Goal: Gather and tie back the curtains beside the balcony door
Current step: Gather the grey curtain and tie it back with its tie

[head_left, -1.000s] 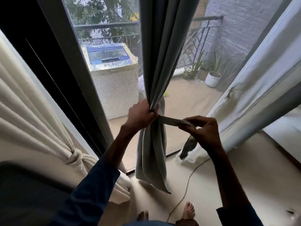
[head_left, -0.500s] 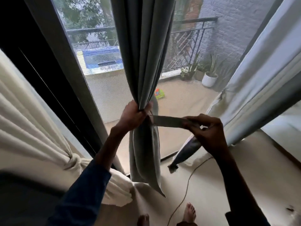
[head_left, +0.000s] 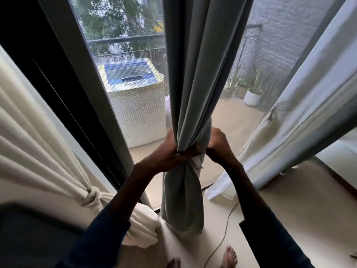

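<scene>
A grey-green curtain [head_left: 201,64] hangs gathered into a bunch in the middle of the balcony door. My left hand [head_left: 166,153] grips the bunch from the left at its narrow waist. My right hand [head_left: 217,147] grips it from the right, fingers curled round the fabric. The tie strip is hidden between my hands; only a frayed pale edge [head_left: 198,164] shows below them. Under my hands the curtain bulges out and reaches the floor. A cream curtain [head_left: 38,144] at the left is knotted back [head_left: 92,196]. A pale curtain [head_left: 301,117] hangs loose at the right.
The dark door frame [head_left: 81,93] slants left of the mesh screen. Outside stand a washing machine [head_left: 135,97] and a white plant pot [head_left: 253,96]. A thin cable [head_left: 224,233] runs across the floor near my bare feet [head_left: 229,256]. A dark seat [head_left: 25,235] fills the lower left.
My right hand, which held the tie strip stretched out to the right, has come in against the curtain. Both hands now clasp the gathered bunch, and the strip is out of sight.
</scene>
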Available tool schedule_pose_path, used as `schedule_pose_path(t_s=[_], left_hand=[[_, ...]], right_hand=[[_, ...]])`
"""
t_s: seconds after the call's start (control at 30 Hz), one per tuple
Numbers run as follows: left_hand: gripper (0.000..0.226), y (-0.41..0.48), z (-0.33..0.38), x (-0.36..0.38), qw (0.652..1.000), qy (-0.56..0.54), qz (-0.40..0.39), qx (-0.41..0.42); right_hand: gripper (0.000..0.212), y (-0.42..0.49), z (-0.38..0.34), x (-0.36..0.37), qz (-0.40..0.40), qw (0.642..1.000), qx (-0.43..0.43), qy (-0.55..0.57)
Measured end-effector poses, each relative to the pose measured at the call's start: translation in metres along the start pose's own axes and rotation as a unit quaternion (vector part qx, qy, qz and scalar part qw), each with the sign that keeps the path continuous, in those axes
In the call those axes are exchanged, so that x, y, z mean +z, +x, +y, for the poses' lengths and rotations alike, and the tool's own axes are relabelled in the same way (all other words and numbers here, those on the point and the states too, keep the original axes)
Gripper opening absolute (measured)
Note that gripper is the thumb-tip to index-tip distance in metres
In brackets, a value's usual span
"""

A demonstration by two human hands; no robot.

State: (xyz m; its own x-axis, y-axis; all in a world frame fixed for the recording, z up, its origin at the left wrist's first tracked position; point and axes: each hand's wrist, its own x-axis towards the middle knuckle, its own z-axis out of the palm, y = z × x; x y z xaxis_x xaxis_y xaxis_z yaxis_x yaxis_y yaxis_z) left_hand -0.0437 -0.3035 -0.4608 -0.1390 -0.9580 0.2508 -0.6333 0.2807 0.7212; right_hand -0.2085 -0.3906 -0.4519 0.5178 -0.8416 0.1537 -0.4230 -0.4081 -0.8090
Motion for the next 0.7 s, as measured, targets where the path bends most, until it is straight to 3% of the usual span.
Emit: schedule_pose_path(t_s=[0.07,0.17,0.23,0.3,0.37,0.53,0.7], left_hand=[[0.055,0.001,-0.009,-0.002,0.993,0.109,0.046,-0.006],[0.048,-0.002,-0.014,-0.007,0.998,0.050,0.017,-0.029],[0.051,-0.002,-0.006,-0.011,0.996,0.070,0.017,-0.059],[0.051,-0.002,0.000,-0.014,0.978,0.187,0.054,-0.077],[0.051,-0.001,0.006,-0.014,0.965,0.234,0.083,-0.080],[0.052,0.014,0.001,-0.009,0.965,0.196,0.121,-0.123],[0.043,0.027,-0.005,-0.002,0.967,0.158,0.130,-0.154]], right_hand=[[0.019,0.003,-0.001,0.008,-0.020,1.000,0.016,0.016],[0.027,0.007,0.000,0.011,-0.035,0.999,0.010,0.030],[0.033,0.006,-0.003,0.011,-0.040,0.998,0.012,0.045],[0.028,0.005,0.000,0.010,-0.025,0.997,0.029,0.070],[0.017,0.002,0.008,0.009,0.019,0.996,0.046,0.077],[0.008,-0.027,0.022,0.021,0.174,0.979,0.035,0.104],[0.005,-0.060,0.013,0.036,0.103,0.977,0.033,0.186]])
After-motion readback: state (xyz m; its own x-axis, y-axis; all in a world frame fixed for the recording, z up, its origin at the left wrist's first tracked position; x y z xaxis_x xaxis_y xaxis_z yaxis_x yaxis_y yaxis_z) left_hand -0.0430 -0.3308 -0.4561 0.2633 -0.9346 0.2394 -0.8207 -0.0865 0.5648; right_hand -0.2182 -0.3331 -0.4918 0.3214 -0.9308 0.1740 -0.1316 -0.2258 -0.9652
